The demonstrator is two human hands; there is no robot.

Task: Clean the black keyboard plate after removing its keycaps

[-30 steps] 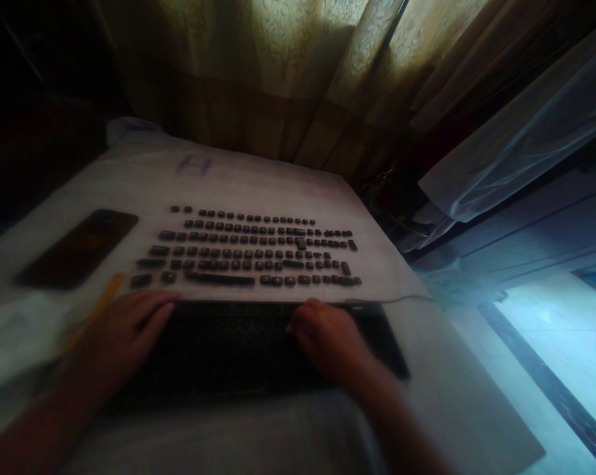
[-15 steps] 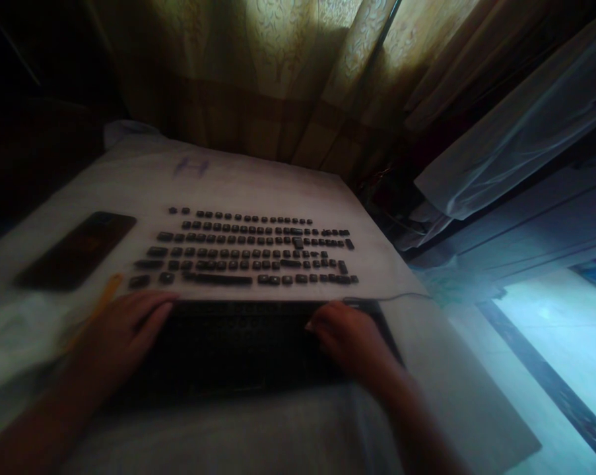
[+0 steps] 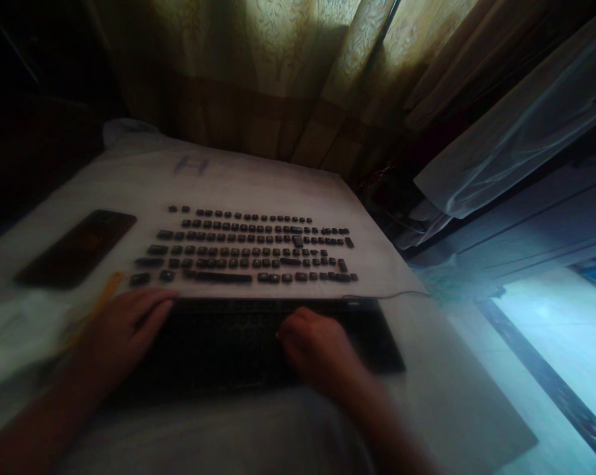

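A black keyboard (image 3: 213,359) with its keycaps off lies across the near part of the white-covered table. My left hand (image 3: 124,330) grips its left end, thumb on top and fingers along the far left corner. Over the middle-right of the keyboard is my right hand (image 3: 317,343), its fingers pinched together and pointing down at the surface. A tiny pale spot shows at those fingertips, but what they hold, if anything, is too dark and small to make out. Beyond the keyboard, loose black keycaps (image 3: 234,252) lie in several rows, with the spacebar (image 3: 218,277) in the nearest row.
To the left lie a dark phone (image 3: 77,247), a thin yellow stick-like thing (image 3: 108,293) partly behind my left hand, and crumpled white material (image 3: 20,326). A cable (image 3: 401,293) runs right from the keyboard's far edge. A curtain (image 3: 268,86) hangs behind the table.
My right hand has moved left across the keyboard, from near its right end toward the middle, uncovering the right part. My left hand stays at the left end.
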